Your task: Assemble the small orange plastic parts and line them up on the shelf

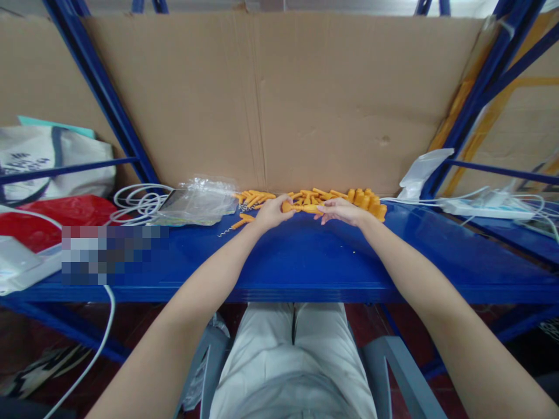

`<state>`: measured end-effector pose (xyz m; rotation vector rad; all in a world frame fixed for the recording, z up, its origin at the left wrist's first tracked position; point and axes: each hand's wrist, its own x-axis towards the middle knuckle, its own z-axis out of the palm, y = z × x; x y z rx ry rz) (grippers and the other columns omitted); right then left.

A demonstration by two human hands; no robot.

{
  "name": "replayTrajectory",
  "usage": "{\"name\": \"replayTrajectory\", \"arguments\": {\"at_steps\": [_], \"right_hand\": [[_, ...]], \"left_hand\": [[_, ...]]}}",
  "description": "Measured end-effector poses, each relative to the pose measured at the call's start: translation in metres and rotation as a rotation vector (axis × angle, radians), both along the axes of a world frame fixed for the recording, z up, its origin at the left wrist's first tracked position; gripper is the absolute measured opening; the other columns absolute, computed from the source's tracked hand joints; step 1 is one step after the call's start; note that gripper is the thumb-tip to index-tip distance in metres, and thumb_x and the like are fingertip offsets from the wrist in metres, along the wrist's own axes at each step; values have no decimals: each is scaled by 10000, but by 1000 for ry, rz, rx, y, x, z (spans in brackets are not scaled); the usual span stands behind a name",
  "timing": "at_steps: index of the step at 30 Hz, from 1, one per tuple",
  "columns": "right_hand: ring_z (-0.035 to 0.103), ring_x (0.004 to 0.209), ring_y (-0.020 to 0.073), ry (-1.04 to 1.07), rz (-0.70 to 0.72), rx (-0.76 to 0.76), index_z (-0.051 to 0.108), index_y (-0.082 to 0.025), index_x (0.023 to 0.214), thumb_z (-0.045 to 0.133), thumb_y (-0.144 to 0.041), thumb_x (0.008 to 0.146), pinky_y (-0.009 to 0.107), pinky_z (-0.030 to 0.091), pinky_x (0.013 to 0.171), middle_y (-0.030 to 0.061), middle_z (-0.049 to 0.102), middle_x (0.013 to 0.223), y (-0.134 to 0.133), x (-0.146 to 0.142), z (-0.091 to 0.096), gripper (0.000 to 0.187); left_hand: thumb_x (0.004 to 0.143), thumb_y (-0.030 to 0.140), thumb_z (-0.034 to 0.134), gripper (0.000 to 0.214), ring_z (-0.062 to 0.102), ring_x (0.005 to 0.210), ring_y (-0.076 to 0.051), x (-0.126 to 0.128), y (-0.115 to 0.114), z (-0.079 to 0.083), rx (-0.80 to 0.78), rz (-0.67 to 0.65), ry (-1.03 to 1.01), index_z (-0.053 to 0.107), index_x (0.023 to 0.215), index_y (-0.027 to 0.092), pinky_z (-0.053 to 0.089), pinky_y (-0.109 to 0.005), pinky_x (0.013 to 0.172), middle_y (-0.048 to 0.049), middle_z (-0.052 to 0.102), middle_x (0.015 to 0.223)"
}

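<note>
Head view: left hand [271, 214], right hand [342, 211], each grip closed on orange piece [308, 208].

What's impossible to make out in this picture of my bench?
All in the head view:
Orange piece: right end, hidden by the right hand.
Pixelated patch: whatever it covers.
White bag: left part, cut off by the left edge.
Orange pile: exact count, pieces too small and overlapping.

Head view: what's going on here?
A seated person is at a blue table. Their left hand holds a slim orange plastic-looking piece; the right hand is at its other end, grip unclear. Loose orange sticks lie behind; thicker orange cylinders are grouped rightward, clear plastic bags leftward.
</note>
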<state>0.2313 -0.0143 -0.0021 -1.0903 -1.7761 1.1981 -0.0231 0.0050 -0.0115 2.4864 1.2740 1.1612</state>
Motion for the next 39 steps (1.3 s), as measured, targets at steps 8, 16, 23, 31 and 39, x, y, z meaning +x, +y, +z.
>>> {"name": "replayTrajectory", "arguments": {"at_steps": [8,16,23,31,39], "right_hand": [[696,836,203,86,-284,286,633,-225,949,771,-460,836,364,572,837,82,730,973,19,9,1,294],[638,1125,322,-349,-721,786,619,-223,1210,649,-351,884,475,486,980,145,674,1243,28,30,-4,351],[615,1142,342,-808,-715,889,637,-231,1306,471,-233,975,535,380,1001,163,679,1262,20,13,-7,371],[593,1134,310,-1192,-620,910,565,-222,1479,345,-132,1024,589,305,1091,170,682,1305,22,-5,-12,514],[566,1229,321,-1274,-511,873,432,-137,1580,304,-88,991,603,259,1151,195,645,1379,18,-21,-20,605]], "left_hand": [[908,344,615,559,693,925,-239,-11,4,7,13,147,84,468,1426,196,510,-336,836,-82,711,1030],[741,177,710,456,614,1256,-426,-47,14,18,-371,556,510,712,1197,196,495,-549,988,-233,684,1311],[725,245,737,456,684,1149,-399,-56,23,11,-320,475,626,745,1177,184,552,-472,915,-234,743,1201],[841,242,631,539,614,1316,-297,-31,-2,23,-377,517,802,631,1379,208,522,-350,1023,-141,635,1455],[895,250,571,482,607,1326,-259,-15,-14,26,-355,437,752,623,1368,177,503,-321,1057,-126,640,1452]]}}
